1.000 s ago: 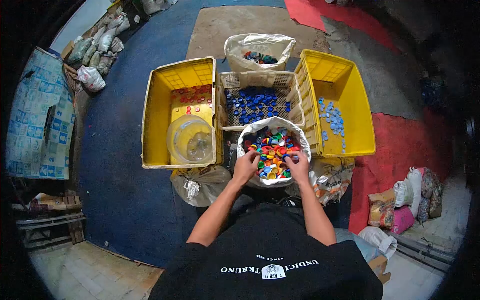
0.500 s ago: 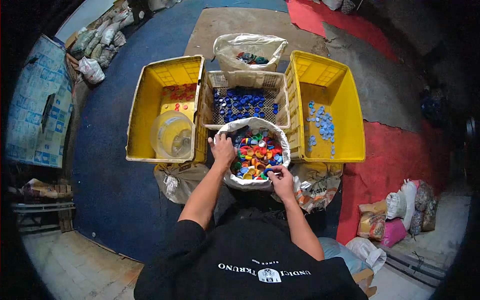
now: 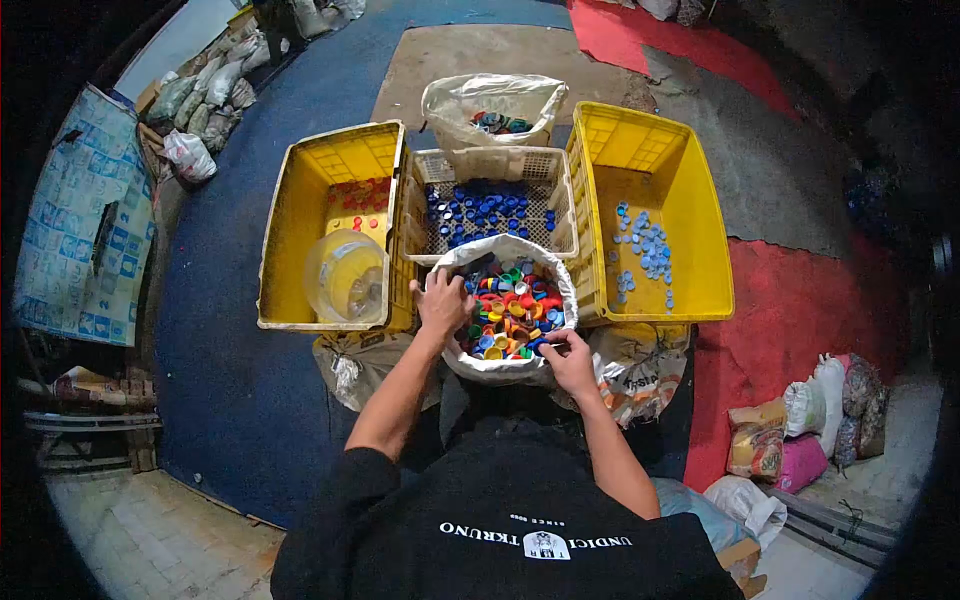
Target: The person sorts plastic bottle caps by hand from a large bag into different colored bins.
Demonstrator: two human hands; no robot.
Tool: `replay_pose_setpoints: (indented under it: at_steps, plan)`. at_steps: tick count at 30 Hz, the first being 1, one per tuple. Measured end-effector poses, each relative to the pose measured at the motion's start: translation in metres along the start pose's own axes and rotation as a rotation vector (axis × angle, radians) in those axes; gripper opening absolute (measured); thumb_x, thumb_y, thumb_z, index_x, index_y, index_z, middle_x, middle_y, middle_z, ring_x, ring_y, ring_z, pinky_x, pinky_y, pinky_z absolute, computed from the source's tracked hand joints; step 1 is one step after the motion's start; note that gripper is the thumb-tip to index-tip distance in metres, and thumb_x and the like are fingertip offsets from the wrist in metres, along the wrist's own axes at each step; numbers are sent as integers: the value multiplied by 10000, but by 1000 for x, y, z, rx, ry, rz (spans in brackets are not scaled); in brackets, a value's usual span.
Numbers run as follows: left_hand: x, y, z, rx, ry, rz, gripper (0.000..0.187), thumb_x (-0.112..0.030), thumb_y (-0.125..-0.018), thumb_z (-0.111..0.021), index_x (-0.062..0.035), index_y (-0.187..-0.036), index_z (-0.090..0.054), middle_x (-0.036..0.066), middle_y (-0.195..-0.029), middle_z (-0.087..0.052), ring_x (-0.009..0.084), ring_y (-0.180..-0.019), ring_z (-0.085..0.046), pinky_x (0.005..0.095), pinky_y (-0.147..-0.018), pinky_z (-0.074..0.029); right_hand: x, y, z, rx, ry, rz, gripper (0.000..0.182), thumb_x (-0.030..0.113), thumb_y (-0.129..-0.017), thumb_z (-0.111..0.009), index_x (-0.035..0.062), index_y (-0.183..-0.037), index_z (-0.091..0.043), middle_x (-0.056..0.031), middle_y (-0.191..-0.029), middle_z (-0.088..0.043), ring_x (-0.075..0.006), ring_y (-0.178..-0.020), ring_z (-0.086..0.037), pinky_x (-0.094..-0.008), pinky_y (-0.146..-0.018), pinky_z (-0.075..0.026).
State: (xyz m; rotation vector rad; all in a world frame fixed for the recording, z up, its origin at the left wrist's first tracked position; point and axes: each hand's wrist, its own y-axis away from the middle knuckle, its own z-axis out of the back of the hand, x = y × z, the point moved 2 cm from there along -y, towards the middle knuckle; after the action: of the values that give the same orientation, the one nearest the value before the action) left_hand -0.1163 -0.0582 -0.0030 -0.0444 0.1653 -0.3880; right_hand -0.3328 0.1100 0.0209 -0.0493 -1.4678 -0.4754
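Note:
A white sack (image 3: 462, 362) with a rolled rim holds many mixed plastic bottle caps (image 3: 515, 310) in red, orange, yellow, green, blue and white. My left hand (image 3: 443, 303) lies over the sack's left rim, its fingers apart and reaching above the caps, with nothing visibly held. At the sack's right front edge, my right hand (image 3: 570, 365) has its fingertips pinched together at a dark blue bottle cap (image 3: 537, 345); the fingers partly cover it.
A white crate (image 3: 490, 163) with dark blue caps stands behind the sack. Yellow bins flank it: the left bin (image 3: 270, 265) holds red caps and a clear round container (image 3: 345, 275), the right bin (image 3: 705, 230) light blue caps. Farther back is another sack (image 3: 450, 100).
My left hand has shifted slightly left and its fingers have spread over the rim. My right hand stays at the sack's right front edge; less of the blue cap shows at its fingertips.

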Motion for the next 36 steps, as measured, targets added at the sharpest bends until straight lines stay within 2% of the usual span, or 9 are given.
replay_pose_setpoints:
  at_steps: [5,11,15,18,23,29,31,33,36]
  plan:
    - [-28,38,30,98,391,125,361,-426,-738,-704,-195,-1016,-689,17,-935,-649,180,-980,-569,507,-914,-256,-16,-31,-21,85,-389,-98,178,1,-836,-558,21,-1007,-515,-122,-867,-654,-173,-741,-632,-323,-642,-530]
    - [-55,59,45,-77,463,85,336,-395,-740,-744,-198,-1011,-721,-10,-922,-697,173,-891,-585,441,-892,-253,-19,-66,-53,291,-502,-454,244,230,-918,-440,26,-903,-575,-81,-807,-575,-143,-684,-564,-290,-540,-482]
    - [-57,63,48,-94,479,58,338,-383,-730,-743,-194,-1009,-721,1,-919,-697,180,-879,-583,444,-870,-264,-29,-74,-69,281,-96,-423,457,399,-960,-385,25,-970,-649,-70,-740,-596,-193,-719,-596,-328,-636,-496]
    - [-55,66,39,-84,442,38,340,-383,-724,-743,-192,-1004,-721,-5,-923,-696,181,-879,-582,456,-865,-265,-20,-68,-79,322,195,88,504,422,-991,-416,-41,-1048,-607,-142,-844,-666,-242,-843,-633,-368,-793,-468]
    - [-48,65,30,-68,417,35,369,-429,-726,-727,-220,-1030,-716,-26,-921,-689,176,-901,-583,487,-869,-267,-32,-76,-82,403,127,24,444,377,-1021,-410,-18,-1037,-613,-114,-850,-635,-199,-767,-619,-342,-733,-487]
    - [-30,63,31,103,416,169,473,-352,-736,-733,-211,-1179,-647,-4,-1057,-681,187,-987,-573,475,-907,-253,-17,-82,-83,211,-591,-439,336,292,-1008,-435,1,-1136,-543,-60,-855,-581,-149,-657,-566,-289,-596,-501]
    - [-27,64,28,-20,323,80,521,-364,-710,-727,-198,-1195,-629,28,-1232,-610,208,-1067,-547,515,-942,-243,-47,-109,-86,286,-411,-439,255,167,-949,-431,8,-1031,-612,-124,-902,-638,-220,-787,-628,-330,-636,-504]
    - [-23,60,37,33,377,123,489,-347,-698,-703,-183,-1154,-639,47,-1296,-546,223,-1127,-512,545,-959,-235,-60,-137,-109,212,216,276,263,196,-928,-455,9,-933,-640,-171,-895,-662,-318,-754,-648,-390,-655,-503]
    - [-14,62,42,4,286,221,366,-290,-718,-660,-180,-1067,-659,42,-1159,-569,229,-1154,-485,520,-938,-253,2,-133,-140,283,774,206,283,301,-859,-586,54,-979,-658,-181,-909,-677,-364,-850,-665,-445,-772,-526]
